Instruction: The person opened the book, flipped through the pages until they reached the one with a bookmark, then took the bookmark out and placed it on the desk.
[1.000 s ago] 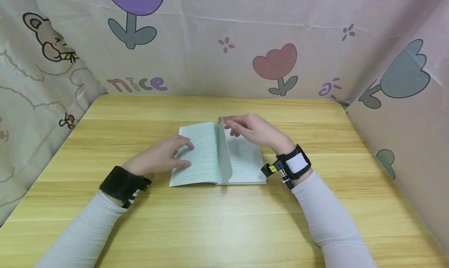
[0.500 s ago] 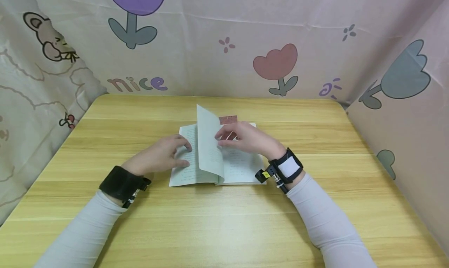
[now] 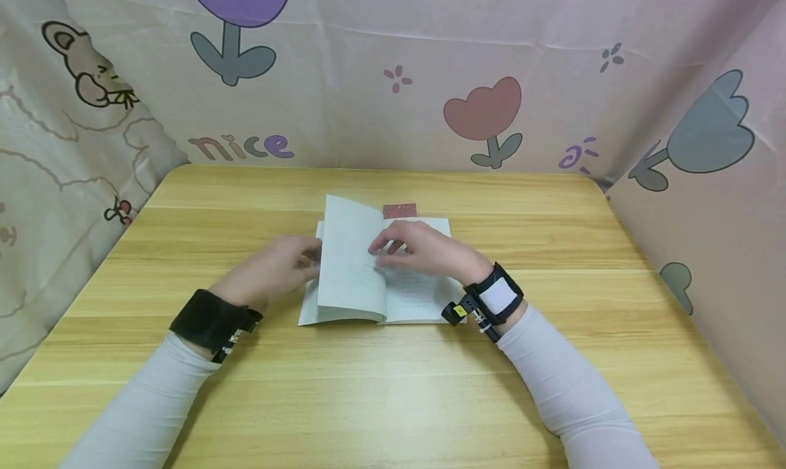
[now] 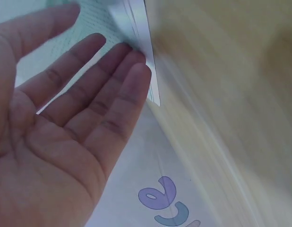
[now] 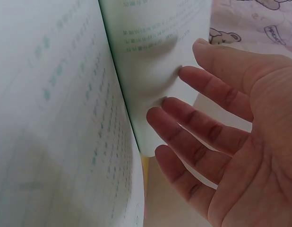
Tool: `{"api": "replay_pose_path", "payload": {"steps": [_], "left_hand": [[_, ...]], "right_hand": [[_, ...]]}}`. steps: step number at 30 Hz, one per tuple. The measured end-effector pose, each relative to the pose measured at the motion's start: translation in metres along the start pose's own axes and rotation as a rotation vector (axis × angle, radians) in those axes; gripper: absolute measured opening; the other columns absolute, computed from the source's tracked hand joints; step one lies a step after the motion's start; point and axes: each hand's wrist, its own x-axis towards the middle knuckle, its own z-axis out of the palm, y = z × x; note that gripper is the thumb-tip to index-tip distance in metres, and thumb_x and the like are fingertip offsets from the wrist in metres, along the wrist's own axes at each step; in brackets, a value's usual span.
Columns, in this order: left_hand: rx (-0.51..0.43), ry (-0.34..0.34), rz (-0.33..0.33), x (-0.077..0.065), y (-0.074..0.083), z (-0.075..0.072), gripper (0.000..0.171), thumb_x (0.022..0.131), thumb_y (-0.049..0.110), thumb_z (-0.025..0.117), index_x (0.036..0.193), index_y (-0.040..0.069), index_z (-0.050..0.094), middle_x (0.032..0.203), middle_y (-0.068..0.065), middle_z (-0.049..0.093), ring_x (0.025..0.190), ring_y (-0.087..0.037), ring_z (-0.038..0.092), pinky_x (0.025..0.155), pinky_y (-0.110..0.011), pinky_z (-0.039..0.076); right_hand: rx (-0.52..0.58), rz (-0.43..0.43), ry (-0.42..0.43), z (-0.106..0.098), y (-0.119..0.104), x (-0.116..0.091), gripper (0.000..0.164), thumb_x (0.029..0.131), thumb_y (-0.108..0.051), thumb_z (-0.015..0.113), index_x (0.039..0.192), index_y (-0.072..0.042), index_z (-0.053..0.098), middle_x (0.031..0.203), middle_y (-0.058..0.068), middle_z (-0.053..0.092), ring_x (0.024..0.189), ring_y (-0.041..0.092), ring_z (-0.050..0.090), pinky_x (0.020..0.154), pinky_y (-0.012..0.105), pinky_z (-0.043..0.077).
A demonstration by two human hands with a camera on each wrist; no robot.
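Observation:
An open book (image 3: pixel 424 302) lies on the table, its lines of print greenish in the right wrist view. One page (image 3: pixel 352 257) stands raised and leans over to the left half. My right hand (image 3: pixel 430 250) is over the right half, its loosely bent fingertips up against the raised page (image 5: pixel 155 80). At the book's left edge is my left hand (image 3: pixel 273 267), its fingertips partly hidden behind that page. The left wrist view shows the left hand (image 4: pixel 75 123) with fingers extended and nothing in the palm. A dark red strip (image 3: pixel 400 211) sticks out past the book's top edge.
The wooden table (image 3: pixel 393 401) runs back to a printed cloth (image 3: pixel 368 114) with flowers and lettering. More cloth hangs at both sides. Each wrist wears a black strap (image 3: pixel 211 322) with a small camera.
The page has swung from near the spine over to the left, with my right hand following left and slightly nearer. The red strip has come into fuller view. My left hand has drawn back slightly.

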Motion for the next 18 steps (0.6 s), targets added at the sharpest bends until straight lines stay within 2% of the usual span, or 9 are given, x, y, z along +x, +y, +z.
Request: {"api": "replay_pose_path", "payload": {"steps": [2, 5, 7, 9, 11, 13, 15, 17, 18], "left_hand": [[-0.015, 0.02, 0.006, 0.0, -0.0005, -0.0017, 0.008, 0.098, 0.013, 0.054, 0.096, 0.009, 0.061, 0.088, -0.002, 0.064, 0.083, -0.017, 0.062, 0.074, -0.035, 0.054], [-0.047, 0.062, -0.006, -0.001, -0.0003, -0.0048, 0.028, 0.105, 0.022, 0.039, 0.109, 0.005, 0.062, 0.089, -0.005, 0.063, 0.081, -0.018, 0.058, 0.073, -0.036, 0.051], [-0.097, 0.067, -0.046, -0.002, 0.0005, -0.0067, 0.047, 0.108, 0.031, 0.029, 0.126, -0.001, 0.057, 0.104, -0.012, 0.064, 0.09, -0.022, 0.058, 0.081, -0.04, 0.05], [-0.156, 0.064, -0.089, -0.0029, 0.0013, -0.0083, 0.059, 0.107, 0.04, 0.022, 0.141, -0.002, 0.046, 0.125, -0.015, 0.059, 0.109, -0.024, 0.055, 0.094, -0.044, 0.044], [-0.185, 0.055, -0.131, -0.0033, 0.0017, -0.0092, 0.065, 0.106, 0.046, 0.02, 0.143, -0.002, 0.044, 0.131, -0.017, 0.055, 0.118, -0.028, 0.051, 0.099, -0.046, 0.04], [-0.185, 0.051, -0.15, -0.0026, 0.0016, -0.0093, 0.063, 0.105, 0.048, 0.025, 0.132, -0.001, 0.054, 0.12, -0.018, 0.061, 0.109, -0.03, 0.056, 0.092, -0.046, 0.045], [-0.157, 0.056, -0.153, -0.0016, 0.0008, -0.0084, 0.05, 0.103, 0.046, 0.036, 0.112, 0.004, 0.062, 0.102, -0.012, 0.066, 0.093, -0.026, 0.06, 0.08, -0.042, 0.049], [-0.134, 0.06, -0.148, -0.0004, -0.0003, -0.007, 0.033, 0.1, 0.04, 0.049, 0.091, 0.011, 0.06, 0.083, -0.004, 0.062, 0.073, -0.021, 0.055, 0.066, -0.035, 0.047], [-0.121, 0.06, -0.142, 0.0001, -0.0007, -0.0064, 0.029, 0.098, 0.038, 0.053, 0.085, 0.012, 0.057, 0.08, -0.002, 0.062, 0.069, -0.02, 0.053, 0.062, -0.034, 0.045]], "right_hand": [[-0.001, -0.003, -0.006, 0.0017, -0.0004, 0.0001, 0.026, 0.092, -0.028, 0.066, 0.114, -0.015, 0.069, 0.111, -0.004, 0.063, 0.095, 0.007, 0.059, 0.084, 0.033, 0.05], [-0.006, -0.013, -0.011, 0.0042, -0.0011, 0.0001, 0.026, 0.091, -0.029, 0.066, 0.113, -0.015, 0.07, 0.112, -0.002, 0.061, 0.095, 0.007, 0.058, 0.084, 0.033, 0.049], [-0.012, -0.017, -0.012, 0.0059, -0.0013, 0.0004, 0.026, 0.091, -0.03, 0.066, 0.113, -0.015, 0.07, 0.112, -0.003, 0.06, 0.094, 0.006, 0.058, 0.084, 0.032, 0.049], [-0.018, -0.019, -0.015, 0.0074, -0.0013, 0.0007, 0.025, 0.092, -0.03, 0.066, 0.112, -0.016, 0.07, 0.112, -0.005, 0.059, 0.094, 0.004, 0.057, 0.083, 0.031, 0.049], [-0.019, -0.017, -0.018, 0.0086, -0.0012, 0.001, 0.025, 0.092, -0.031, 0.066, 0.112, -0.017, 0.07, 0.112, -0.007, 0.058, 0.094, 0.003, 0.056, 0.084, 0.03, 0.049], [-0.018, -0.017, -0.02, 0.0095, -0.0012, 0.0011, 0.025, 0.091, -0.032, 0.066, 0.111, -0.018, 0.07, 0.112, -0.008, 0.058, 0.094, 0.004, 0.056, 0.083, 0.029, 0.049], [-0.019, -0.017, -0.021, 0.01, -0.0011, 0.0013, 0.024, 0.091, -0.032, 0.066, 0.111, -0.018, 0.07, 0.112, -0.008, 0.057, 0.095, 0.006, 0.057, 0.083, 0.028, 0.049], [-0.02, -0.018, -0.022, 0.0102, -0.0011, 0.0015, 0.024, 0.092, -0.032, 0.066, 0.111, -0.018, 0.07, 0.112, -0.008, 0.057, 0.096, 0.008, 0.057, 0.083, 0.028, 0.049], [-0.024, -0.02, -0.021, 0.0104, -0.0009, 0.0017, 0.024, 0.092, -0.032, 0.066, 0.111, -0.018, 0.07, 0.111, -0.008, 0.057, 0.096, 0.008, 0.058, 0.083, 0.028, 0.049]]}}
